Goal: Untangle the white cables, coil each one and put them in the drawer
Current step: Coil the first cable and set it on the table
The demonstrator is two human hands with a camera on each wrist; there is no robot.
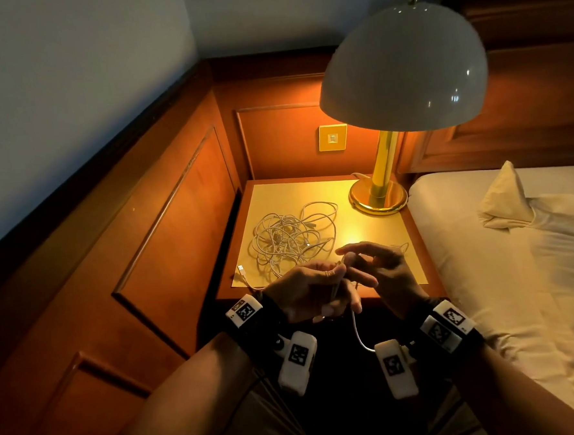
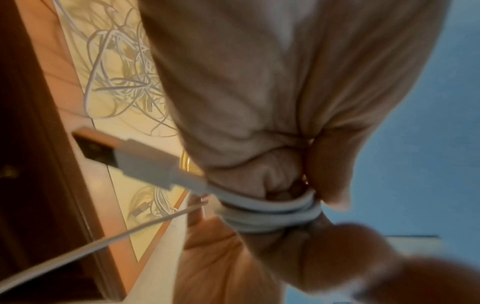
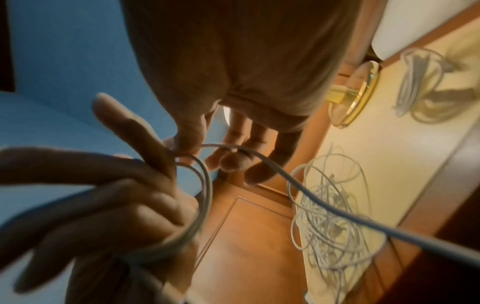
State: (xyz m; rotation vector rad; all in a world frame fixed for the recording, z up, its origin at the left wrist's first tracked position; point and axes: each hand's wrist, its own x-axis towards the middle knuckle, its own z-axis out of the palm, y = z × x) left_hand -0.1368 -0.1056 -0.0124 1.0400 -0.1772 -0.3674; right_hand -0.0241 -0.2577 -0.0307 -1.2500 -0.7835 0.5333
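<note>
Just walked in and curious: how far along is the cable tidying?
Done: one small coiled cable lies on the nightstand. In hand: the left hand holds loops of another white cable while the right hand feeds it. Left: the tangled pile; no drawer visible.

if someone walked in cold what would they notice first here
The lit lamp with its big dome shade stands at the back right of the bedside table and catches the eye first. Next comes the tangle of white cables spread on the tabletop left of it. At the table's front edge, the left hand holds a half-wound cable while the right hand feeds it.
</note>
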